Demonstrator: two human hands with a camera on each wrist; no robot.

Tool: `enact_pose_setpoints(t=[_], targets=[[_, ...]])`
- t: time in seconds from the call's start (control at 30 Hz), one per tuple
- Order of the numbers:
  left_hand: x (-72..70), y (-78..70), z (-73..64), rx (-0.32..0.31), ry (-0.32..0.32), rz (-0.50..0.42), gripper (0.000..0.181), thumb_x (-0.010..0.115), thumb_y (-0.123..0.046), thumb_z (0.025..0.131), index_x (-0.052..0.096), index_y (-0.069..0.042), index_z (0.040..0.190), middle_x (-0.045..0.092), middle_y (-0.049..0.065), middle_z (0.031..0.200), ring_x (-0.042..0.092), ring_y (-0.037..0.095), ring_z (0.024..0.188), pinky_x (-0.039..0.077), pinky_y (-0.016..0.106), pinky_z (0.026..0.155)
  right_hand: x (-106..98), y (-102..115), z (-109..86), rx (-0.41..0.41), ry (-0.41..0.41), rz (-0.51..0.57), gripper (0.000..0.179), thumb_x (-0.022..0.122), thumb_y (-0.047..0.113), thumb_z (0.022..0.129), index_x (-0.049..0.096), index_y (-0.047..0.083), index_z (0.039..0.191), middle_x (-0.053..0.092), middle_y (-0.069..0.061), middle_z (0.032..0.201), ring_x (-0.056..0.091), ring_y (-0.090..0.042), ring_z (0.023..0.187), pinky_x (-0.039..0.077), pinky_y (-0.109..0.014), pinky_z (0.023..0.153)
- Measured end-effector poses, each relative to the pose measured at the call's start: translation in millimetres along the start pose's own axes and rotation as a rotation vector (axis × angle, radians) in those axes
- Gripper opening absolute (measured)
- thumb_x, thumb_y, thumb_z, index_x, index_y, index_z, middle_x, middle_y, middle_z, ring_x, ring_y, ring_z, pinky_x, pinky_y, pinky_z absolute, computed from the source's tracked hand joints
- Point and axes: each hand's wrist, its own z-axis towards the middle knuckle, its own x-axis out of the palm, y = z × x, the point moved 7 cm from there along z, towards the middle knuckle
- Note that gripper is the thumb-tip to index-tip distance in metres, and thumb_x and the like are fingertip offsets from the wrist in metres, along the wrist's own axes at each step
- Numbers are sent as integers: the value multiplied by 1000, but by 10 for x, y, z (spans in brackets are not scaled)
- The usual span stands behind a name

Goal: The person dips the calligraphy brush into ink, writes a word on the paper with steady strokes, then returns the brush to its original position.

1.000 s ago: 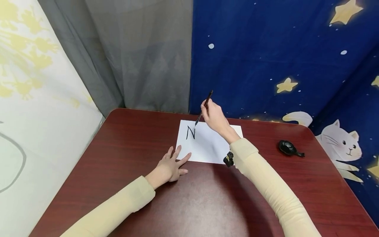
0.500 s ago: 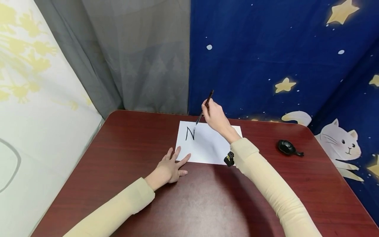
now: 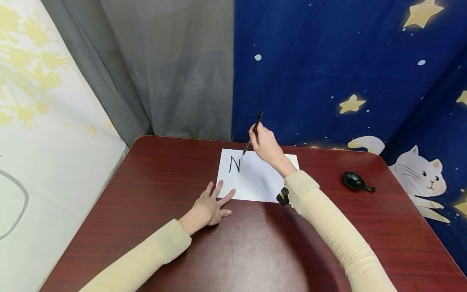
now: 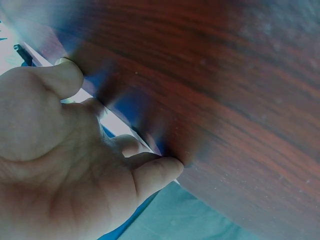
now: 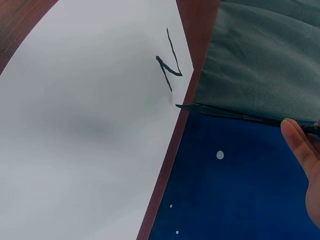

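At the far left a white wall covering (image 3: 54, 154) with pale yellow prints slopes down beside the table, and next to it a grey curtain (image 3: 182, 81) hangs behind the far edge of the dark red table (image 3: 164, 170). A cream left sleeve (image 3: 146, 251) reaches in from the near edge to the left hand (image 3: 209, 208), which lies with its fingers spread and grips nothing; its fingertips rest at the near left corner of a sheet of white paper (image 3: 259, 182), and its thumb lies off the sheet, over the table. The paper lies flat near the table's far edge, with a black letter N (image 3: 235, 164) in its upper left part. Just right of the letter is the tip of a dark brush (image 3: 247, 147), slanted with its handle up and to the right; whether the tip touches the paper I cannot tell. The right hand (image 3: 268, 146) pinches the brush between curled fingers and thumb, above the far edge of the paper. A small black device (image 3: 282, 196) sits against the right sleeve (image 3: 335, 231). A blue curtain (image 3: 310, 81) with yellow stars hangs behind. Further right, a small black dish (image 3: 353, 181) with a short handle rests on the table, well apart from the paper, and a printed white cat (image 3: 419, 174) shows past the table's right edge.
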Motion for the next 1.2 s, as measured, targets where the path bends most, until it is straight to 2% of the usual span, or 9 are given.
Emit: enact_pose_setpoints(t=[0.33,0.6,1.2], targets=[[-16,-9,-9,4,4,-3,63,40,-51,106,19,-35,163,3,10,169,6,38,154,27,43,119,42,-43,-7,20,22,6,20,42,14,110,55,-1,110,60,-12,87,58,-22,71,50,-34,62],[-20,-8,-4,3,2,-1,63,40,-51,106,19,-35,163,3,10,169,6,38,154,31,44,117,53,-33,-4,24,28,14,20,42,13,109,55,-1,109,60,-11,86,57,-22,70,50,-34,62],[1,-4,6,2,8,32,63,38,-52,106,18,-36,163,3,10,169,6,37,154,28,42,118,57,-29,-19,26,18,8,18,44,12,109,56,-2,108,58,-10,82,55,-22,66,48,-33,58]])
